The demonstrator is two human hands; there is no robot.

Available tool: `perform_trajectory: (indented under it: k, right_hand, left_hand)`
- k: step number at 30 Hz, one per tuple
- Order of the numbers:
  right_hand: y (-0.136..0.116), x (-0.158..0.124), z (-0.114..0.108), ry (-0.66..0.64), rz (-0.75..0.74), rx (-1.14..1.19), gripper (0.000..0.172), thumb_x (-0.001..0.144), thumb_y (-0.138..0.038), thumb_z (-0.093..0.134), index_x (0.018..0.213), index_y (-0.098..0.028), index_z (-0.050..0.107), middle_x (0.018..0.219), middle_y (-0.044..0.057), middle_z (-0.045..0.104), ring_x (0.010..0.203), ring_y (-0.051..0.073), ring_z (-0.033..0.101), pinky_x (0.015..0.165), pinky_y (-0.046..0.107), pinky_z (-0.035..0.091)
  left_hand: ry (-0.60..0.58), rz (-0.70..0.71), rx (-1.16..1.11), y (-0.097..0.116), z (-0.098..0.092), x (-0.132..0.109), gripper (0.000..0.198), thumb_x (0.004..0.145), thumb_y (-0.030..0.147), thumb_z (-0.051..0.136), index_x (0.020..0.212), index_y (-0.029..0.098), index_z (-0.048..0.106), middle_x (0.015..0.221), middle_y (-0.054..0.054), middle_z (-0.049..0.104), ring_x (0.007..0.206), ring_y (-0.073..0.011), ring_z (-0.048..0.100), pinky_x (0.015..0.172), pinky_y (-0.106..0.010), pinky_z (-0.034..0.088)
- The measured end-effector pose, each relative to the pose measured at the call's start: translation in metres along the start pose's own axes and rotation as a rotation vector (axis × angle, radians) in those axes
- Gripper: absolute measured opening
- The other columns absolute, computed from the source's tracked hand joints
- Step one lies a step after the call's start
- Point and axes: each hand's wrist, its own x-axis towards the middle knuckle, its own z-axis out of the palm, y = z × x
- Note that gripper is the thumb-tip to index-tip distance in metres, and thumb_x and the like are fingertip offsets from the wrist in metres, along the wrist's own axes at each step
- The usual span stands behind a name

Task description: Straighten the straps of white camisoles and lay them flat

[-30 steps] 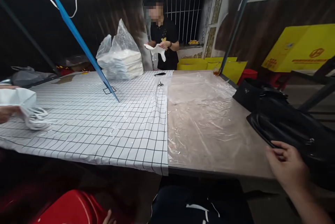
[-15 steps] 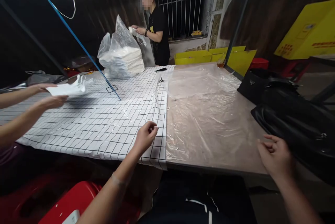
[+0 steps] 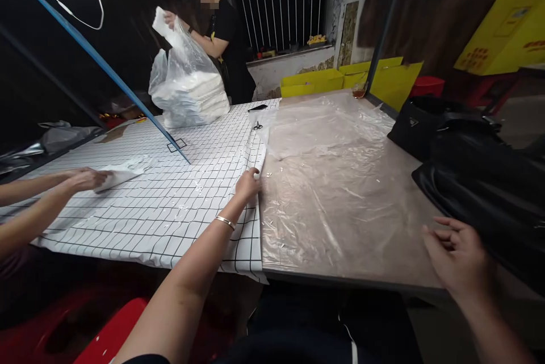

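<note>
My left hand (image 3: pixel 248 183) is at the right edge of the white checked tablecloth (image 3: pixel 213 237), its fingers curled in. Whether they pinch the cloth or a small white bit I cannot make out. Loose and apart, the fingers of my right hand (image 3: pixel 460 253) hold nothing above the table's right side, near a black bag (image 3: pixel 477 182). Clear plastic film (image 3: pixel 323 199) covers the brown tabletop beside the cloth. Small white scraps (image 3: pixel 198 187) lie scattered on the cloth. Black scissors (image 3: pixel 258 125) rest farther back, by the cloth's edge.
On the left, a person's hands (image 3: pixel 87 178) hold a folded white plastic bundle (image 3: pixel 121 175). Behind the table, another person (image 3: pixel 232 51) handles a clear bag of stacked white bundles (image 3: pixel 191 94). A blue pole (image 3: pixel 106 68) slants down over the cloth. Yellow boxes (image 3: pixel 310 83) stand behind.
My left hand has reached forward to the cloth's edge; my right hand stays nearly in place. The left person's bundle has come down onto the cloth. The far person has leaned over the clear bag.
</note>
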Motion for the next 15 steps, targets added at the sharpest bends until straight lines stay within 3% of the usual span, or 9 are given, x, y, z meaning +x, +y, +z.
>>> perform_trajectory:
  k: [4,9,15]
  right_hand:
    - [-0.006,-0.001,-0.002,-0.006,0.033,-0.003,0.065,0.06,-0.066,0.052,0.102,-0.016,0.056,0.073,0.006,0.062,0.059,0.02,0.052,0.06,0.033,0.04]
    - [-0.006,-0.001,-0.001,0.007,0.024,0.055,0.063,0.061,-0.064,0.054,0.102,-0.015,0.056,0.072,0.006,0.061,0.057,0.019,0.051,0.057,0.031,0.04]
    - [-0.008,-0.001,0.0,0.013,0.072,0.109,0.065,0.057,-0.065,0.056,0.1,-0.016,0.057,0.069,0.004,0.059,0.055,0.019,0.048,0.056,0.032,0.04]
  left_hand:
    - [0.004,0.16,0.155,0.005,0.003,0.012,0.037,0.091,0.026,0.052,0.127,0.022,0.063,0.125,-0.01,0.051,0.117,-0.0235,0.051,0.095,-0.03,0.042]
    - [-0.033,0.265,0.286,0.015,0.0,0.026,0.033,0.089,0.027,0.053,0.116,0.023,0.072,0.117,-0.01,0.056,0.113,-0.0267,0.051,0.095,-0.036,0.041]
    - [-0.014,0.386,0.387,0.016,-0.001,0.034,0.023,0.084,0.019,0.057,0.097,0.021,0.075,0.116,-0.01,0.059,0.114,-0.0286,0.047,0.098,-0.046,0.031]
